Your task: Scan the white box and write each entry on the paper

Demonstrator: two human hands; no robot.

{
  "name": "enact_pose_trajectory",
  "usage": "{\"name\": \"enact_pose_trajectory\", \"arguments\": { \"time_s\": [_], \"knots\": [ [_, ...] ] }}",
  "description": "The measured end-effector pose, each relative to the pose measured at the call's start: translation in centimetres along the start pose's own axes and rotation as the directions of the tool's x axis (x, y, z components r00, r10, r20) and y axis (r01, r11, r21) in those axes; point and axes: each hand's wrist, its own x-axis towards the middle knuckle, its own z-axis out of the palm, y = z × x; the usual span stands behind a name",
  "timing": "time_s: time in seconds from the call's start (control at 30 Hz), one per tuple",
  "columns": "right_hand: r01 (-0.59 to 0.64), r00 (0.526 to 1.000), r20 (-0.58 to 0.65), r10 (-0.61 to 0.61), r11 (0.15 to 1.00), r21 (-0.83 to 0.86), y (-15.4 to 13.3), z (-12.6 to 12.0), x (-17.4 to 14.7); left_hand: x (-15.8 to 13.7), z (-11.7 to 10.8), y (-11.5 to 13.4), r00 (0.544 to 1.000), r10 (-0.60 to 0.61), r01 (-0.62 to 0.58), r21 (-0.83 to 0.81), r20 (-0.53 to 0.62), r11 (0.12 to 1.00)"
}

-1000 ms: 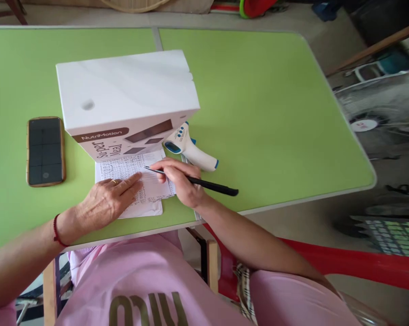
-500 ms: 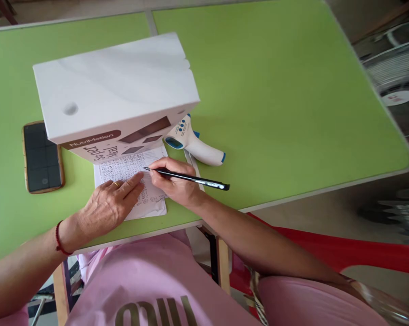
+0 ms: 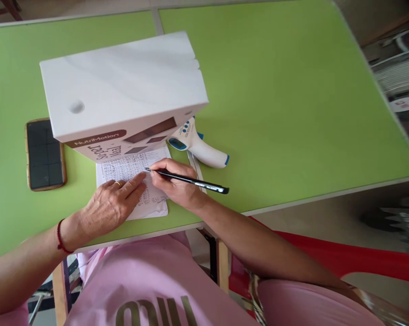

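Note:
A sheet of paper (image 3: pixel 123 166) covered in handwriting lies near the front edge of the green table. My left hand (image 3: pixel 111 203) rests flat on it, fingers stretched out, with a ring on one finger. Between the fingers of my right hand (image 3: pixel 177 183) is a black pen (image 3: pixel 197 182), its tip at the paper close to my left fingertips. Just beyond the paper stands a white box (image 3: pixel 123 86) marked NutriMotion, which hides the sheet's far part. Beside the box and right of the paper lies a white and blue infrared thermometer (image 3: pixel 204 149).
A smartphone (image 3: pixel 46 155) in a brown case lies left of the box. The green table (image 3: pixel 292 99) stretches away to the right. A red plastic chair (image 3: pixel 320 249) stands below its right front edge, and a fan (image 3: pixel 401 81) is beyond the right side.
The whole view has shifted slightly, so the box, phone and thermometer appear a little further right. Both hands and the pen hold nearly the same place on the paper.

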Motion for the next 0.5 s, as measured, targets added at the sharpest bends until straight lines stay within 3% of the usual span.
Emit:
{"name": "enact_pose_trajectory", "arguments": {
  "time_s": [0.5],
  "knots": [
    [0.011, 1.000, 0.003, -0.011, 1.000, 0.009, 0.10, -0.18, -0.04, 0.10, -0.14, 0.00, 1.000, -0.001, 0.001, 0.000, -0.016, 1.000]
  ]
}}
